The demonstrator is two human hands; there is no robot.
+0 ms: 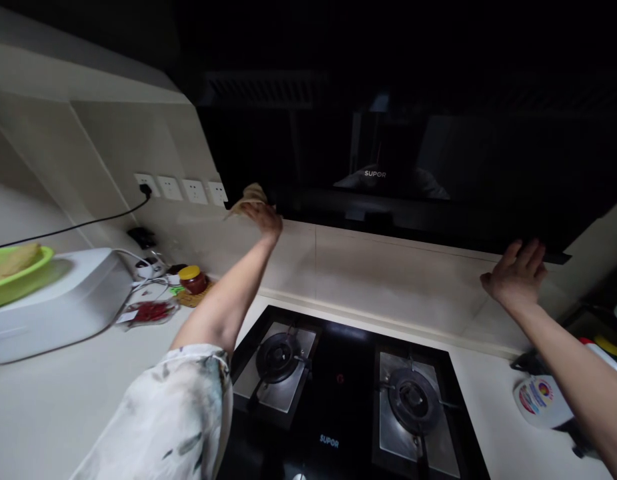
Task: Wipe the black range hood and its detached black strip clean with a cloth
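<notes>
A kitchen seen from above the hands. The left hand [264,217] is closed around a crumpled beige cloth [248,197], pressed against the lower left corner of a black range hood [413,153]; the cloth sticks out up and to the left of the fingers, and part of it is hidden in the fist. The right hand [515,275] grips the hood's lower right edge, its fingertips hidden behind the rim. The upper hood is lost in darkness. Below, a black gas hob [338,393] sits in the pale bench [63,400]. A white bottle [543,400] at right lies partly behind the right arm.
</notes>
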